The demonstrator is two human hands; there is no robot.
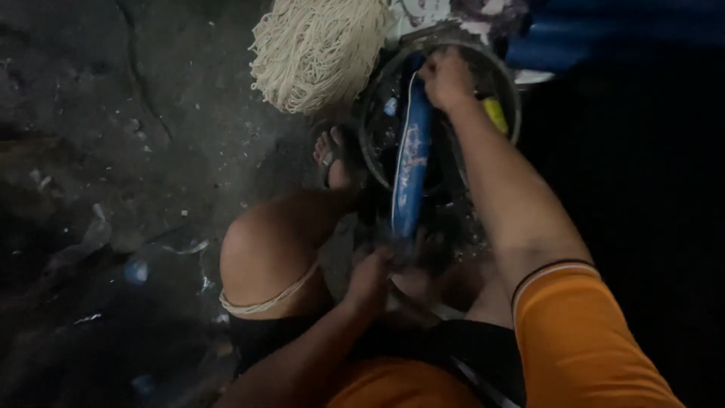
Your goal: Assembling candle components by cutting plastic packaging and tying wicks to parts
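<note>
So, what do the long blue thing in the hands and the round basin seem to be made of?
The long blue thing looks like smooth, slightly glossy plastic or rubber, since light glints along it; I cannot tell which. The right hand grips its far end, the left hand its near end. The round basin appears to be dull grey metal, judging by its thin, faintly shining rim.

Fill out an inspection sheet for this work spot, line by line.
Surface: dark, gritty floor, speckled with pale bits.
Job's things: long blue object lying across a round metal basin.
Clutter: heap of cream cords; yellow item in the basin; scraps at lower left.
Hands: right hand grips the blue object's far end; left hand holds its near end.
Cables: nothing seen.
Surroundings: blue container at top right; very dim elsewhere.
</note>
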